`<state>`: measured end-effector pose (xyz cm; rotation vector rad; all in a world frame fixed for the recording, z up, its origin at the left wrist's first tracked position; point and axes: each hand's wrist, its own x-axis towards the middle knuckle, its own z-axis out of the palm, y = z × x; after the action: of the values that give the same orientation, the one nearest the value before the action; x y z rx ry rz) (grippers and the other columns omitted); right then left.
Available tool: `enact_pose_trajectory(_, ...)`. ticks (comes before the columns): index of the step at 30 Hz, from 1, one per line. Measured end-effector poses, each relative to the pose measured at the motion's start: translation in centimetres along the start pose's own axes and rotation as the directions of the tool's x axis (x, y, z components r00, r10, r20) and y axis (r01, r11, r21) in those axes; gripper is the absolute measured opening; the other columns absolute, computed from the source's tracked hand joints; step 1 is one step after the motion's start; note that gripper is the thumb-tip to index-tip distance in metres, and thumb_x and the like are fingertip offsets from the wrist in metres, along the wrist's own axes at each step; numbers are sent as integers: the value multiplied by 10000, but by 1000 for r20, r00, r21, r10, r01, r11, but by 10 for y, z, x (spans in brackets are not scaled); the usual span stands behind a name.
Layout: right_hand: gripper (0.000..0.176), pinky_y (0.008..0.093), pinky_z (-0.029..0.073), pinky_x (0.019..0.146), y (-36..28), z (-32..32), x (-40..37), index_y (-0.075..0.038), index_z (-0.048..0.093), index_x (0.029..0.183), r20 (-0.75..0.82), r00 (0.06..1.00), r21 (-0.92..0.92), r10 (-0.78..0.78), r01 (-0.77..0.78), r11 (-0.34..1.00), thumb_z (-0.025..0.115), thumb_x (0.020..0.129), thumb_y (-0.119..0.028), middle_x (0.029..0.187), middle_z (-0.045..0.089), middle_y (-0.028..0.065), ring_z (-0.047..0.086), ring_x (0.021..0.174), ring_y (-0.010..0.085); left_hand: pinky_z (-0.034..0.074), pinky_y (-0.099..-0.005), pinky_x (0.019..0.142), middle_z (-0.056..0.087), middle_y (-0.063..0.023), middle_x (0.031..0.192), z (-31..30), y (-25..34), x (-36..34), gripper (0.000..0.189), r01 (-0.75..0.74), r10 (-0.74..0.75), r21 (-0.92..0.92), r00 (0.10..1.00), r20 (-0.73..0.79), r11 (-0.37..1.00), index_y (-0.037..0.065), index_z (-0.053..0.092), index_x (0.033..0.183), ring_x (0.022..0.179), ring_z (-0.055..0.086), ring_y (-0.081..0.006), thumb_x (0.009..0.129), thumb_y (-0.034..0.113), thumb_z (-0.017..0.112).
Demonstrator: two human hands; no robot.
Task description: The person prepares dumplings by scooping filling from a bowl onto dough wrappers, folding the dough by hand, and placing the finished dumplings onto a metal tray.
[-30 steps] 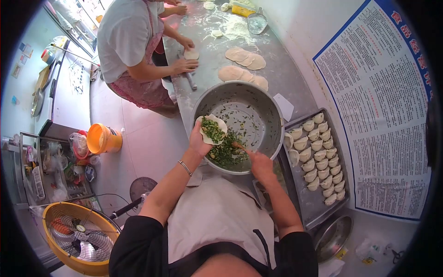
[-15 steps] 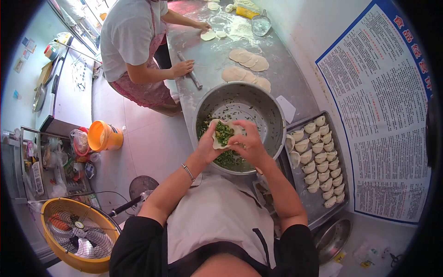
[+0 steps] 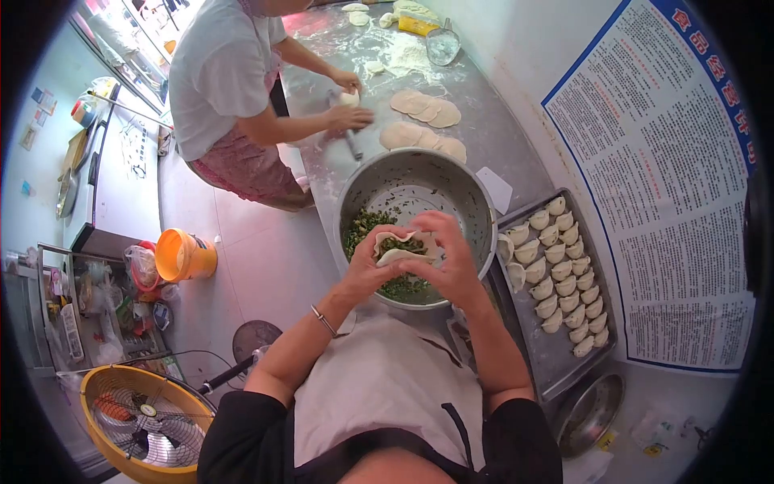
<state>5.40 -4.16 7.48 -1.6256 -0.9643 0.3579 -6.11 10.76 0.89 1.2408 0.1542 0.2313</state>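
Note:
Between my two hands, over the near side of a large metal bowl [image 3: 351, 173], is a dumpling wrapper [image 3: 397, 256] with chopped green filling [image 3: 401, 244] inside. Its edges curve upward, and the top still gapes. My left hand [image 3: 369, 264] grips the wrapper's left side, a bracelet on that wrist. From the right, my right hand [image 3: 451, 262] holds the other side, thumb along the near edge and fingers at the far edge. More green filling [image 3: 367, 226] lies in the bowl, heaped at its left and near sides.
A metal tray [image 3: 556, 367] with rows of folded dumplings [image 3: 566, 286] stands to the right. Beyond the bowl, flat wrappers [image 3: 423, 137] lie on the floured table [image 3: 492, 121]. A co-worker [image 3: 222, 81] handles dough by a rolling pin [image 3: 352, 143]. A yellow fan [image 3: 145, 411] stands lower left.
The wrapper, spread open before, is now curled up around its filling by both my hands. The co-worker's hands have come together at the rolling pin with a piece of dough.

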Motion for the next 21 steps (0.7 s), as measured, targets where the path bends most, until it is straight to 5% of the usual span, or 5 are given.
enact_pose_trajectory(5, 526, 278, 553, 728, 32, 4, -26, -78, 632, 1311, 48, 942, 586, 332, -295, 754, 806, 814, -85, 1013, 647, 44, 615, 846, 116, 527, -343, 1012, 559, -83, 1294, 11, 18, -5, 404, 21, -43, -352, 998, -55, 936, 85, 501, 1257, 1227, 551, -191, 918, 106, 721)
enact_pose_trajectory(8, 377, 250, 516, 610, 20, 15, -28, -41, 709, 1183, -118, 934, 472, 338, -247, 846, 800, 819, -76, 825, 664, 21, 594, 659, 107, 546, -381, 1009, 536, -99, 1331, 10, 10, -8, 396, 33, -58, -344, 996, -61, 939, 86, 497, 1255, 1233, 550, -214, 922, 99, 711)
enact_pose_trajectory(11, 217, 269, 470, 581, 10, 12, -27, -18, 753, 1058, -243, 959, -230, -145, 88, 969, 759, 842, -38, 758, 671, 66, 598, 638, 136, 568, -404, 985, 518, -113, 1355, 21, 18, -11, 352, 5, -29, -423, 998, -51, 906, 93, 502, 1243, 1225, 556, -219, 942, 94, 684)
enact_pose_trajectory(14, 208, 278, 417, 507, 6, 9, -26, -25, 765, 1012, -223, 894, -402, -388, 279, 872, 796, 812, -77, 678, 612, 30, 543, 573, 137, 582, -416, 966, 504, -124, 1374, 21, 18, -14, 308, -20, 15, -382, 1000, -15, 924, 95, 507, 1232, 1226, 555, -216, 962, 91, 655)
enact_pose_trajectory(21, 276, 282, 424, 533, -10, 9, -13, -54, 772, 1024, -202, 979, 161, -28, 61, 985, 834, 762, -119, 764, 621, 48, 562, 638, 147, 519, -327, 989, 523, -142, 1375, 14, 31, -19, 234, -144, 157, -148, 984, 79, 978, 80, 517, 1203, 1227, 546, -191, 998, 129, 617)
